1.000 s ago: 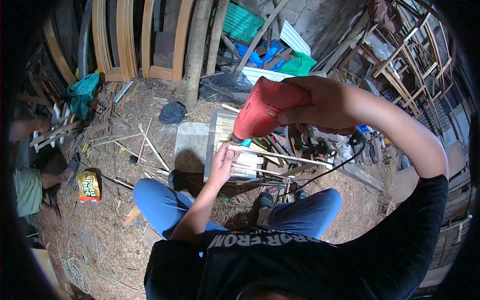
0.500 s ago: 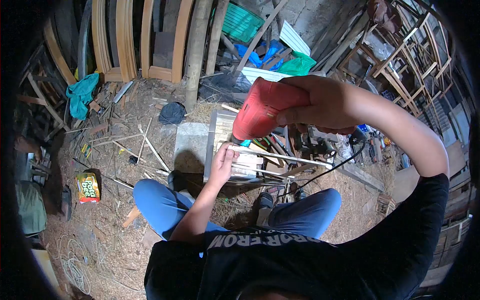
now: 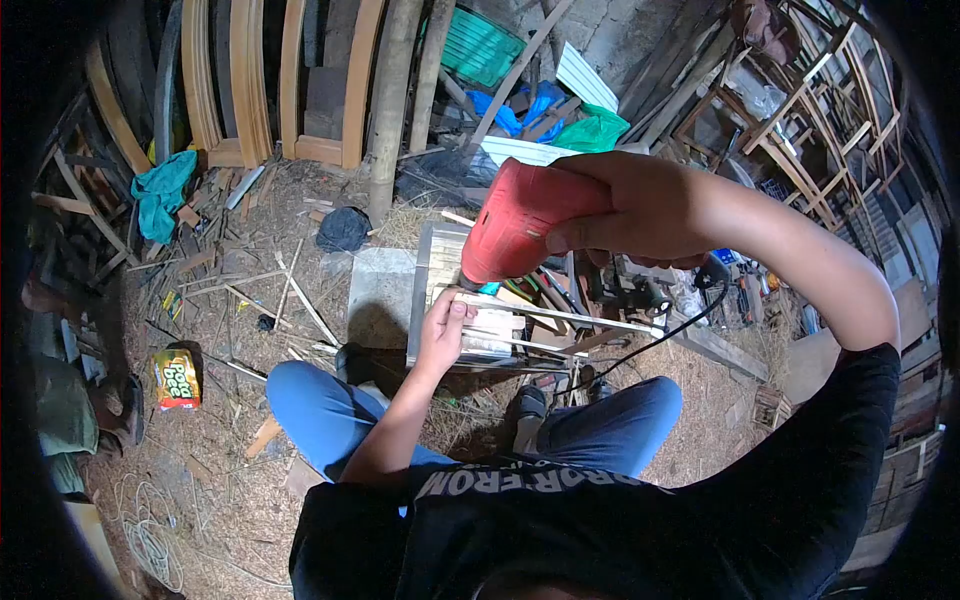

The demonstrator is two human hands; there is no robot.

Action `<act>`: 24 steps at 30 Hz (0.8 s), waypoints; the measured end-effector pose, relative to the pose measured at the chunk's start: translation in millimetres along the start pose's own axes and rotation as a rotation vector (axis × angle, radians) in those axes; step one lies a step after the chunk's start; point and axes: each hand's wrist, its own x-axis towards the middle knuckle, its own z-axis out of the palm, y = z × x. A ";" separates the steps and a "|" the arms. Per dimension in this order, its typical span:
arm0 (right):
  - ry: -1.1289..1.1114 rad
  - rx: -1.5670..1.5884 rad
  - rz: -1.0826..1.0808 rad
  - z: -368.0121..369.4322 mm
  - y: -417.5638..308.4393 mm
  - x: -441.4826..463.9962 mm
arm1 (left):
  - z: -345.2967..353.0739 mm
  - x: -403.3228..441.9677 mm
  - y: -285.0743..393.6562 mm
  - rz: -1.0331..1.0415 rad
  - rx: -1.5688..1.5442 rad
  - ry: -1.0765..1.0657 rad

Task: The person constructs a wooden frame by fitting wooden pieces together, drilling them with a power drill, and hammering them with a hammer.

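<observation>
My right hand [image 3: 630, 215] grips a red corded power drill [image 3: 520, 220], its nose tilted down to the left. The drill's front end meets the near end of a thin wooden strip [image 3: 575, 316]; whether a bit is inside the wood is hidden. My left hand [image 3: 443, 332] pinches that end of the strip just below the drill. Under both hands stands a low wooden work surface [image 3: 440, 255], with short pale wood pieces [image 3: 495, 325] lying by my left fingers.
A black cord [image 3: 690, 322] loops down right of the drill. Tools and scraps lie right of the work surface. A yellow-red snack bag [image 3: 177, 379], coiled rope [image 3: 150, 540] and black plastic bag [image 3: 343, 229] lie on the floor. Another person's clothed leg [image 3: 65, 405] is at far left.
The drill and my right hand have shifted very slightly left. My left hand keeps its hold on the strip. The other person at far left has moved a little.
</observation>
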 end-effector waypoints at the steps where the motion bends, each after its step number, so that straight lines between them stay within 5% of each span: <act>1: -0.003 0.015 -0.014 0.6 3.4 1.3 | 0.0 0.0 -1.4 0.005 -0.002 0.002; 24: 0.022 -0.015 -0.083 5.7 3.1 4.1 | 4.7 -1.0 8.6 -0.002 -0.028 0.028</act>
